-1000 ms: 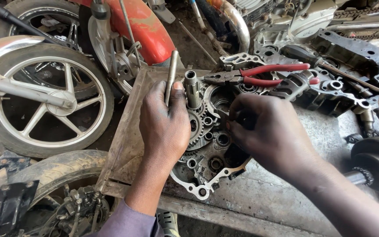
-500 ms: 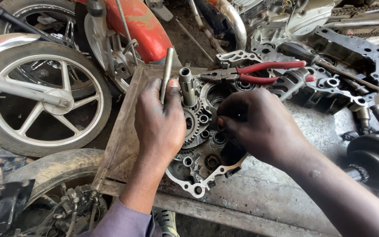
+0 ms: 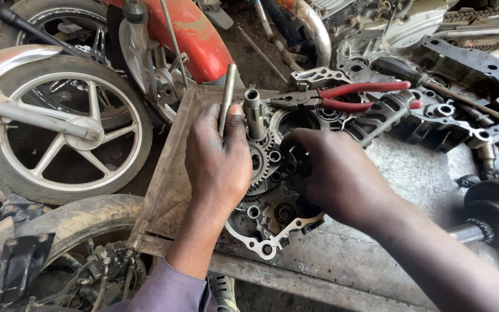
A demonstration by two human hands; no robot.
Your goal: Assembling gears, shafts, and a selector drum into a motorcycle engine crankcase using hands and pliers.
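**Engine case: hands barely shifted on the gears**

Engine case (image 3: 264, 245) lies on the tabletop (image 3: 411, 173), gears up. Since a second ago the left hand (image 3: 218, 164) has stayed clenched on a metal rod (image 3: 227, 95); the right hand (image 3: 333, 176) keeps pressing into the gear cluster, its grip hidden. Pliers (image 3: 342, 97) lie untouched beyond.

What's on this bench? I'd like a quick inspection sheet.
Surface: dirty metal bench top, greasy.
Job's things: open engine case with gears and an upright shaft.
Clutter: red-handled pliers, dark engine parts.
Hands: left hand grips a thin metal rod; right hand rests on the case, fingers curled.
Cables: nothing seen.
Surroundings: motorcycle wheel, red tank.
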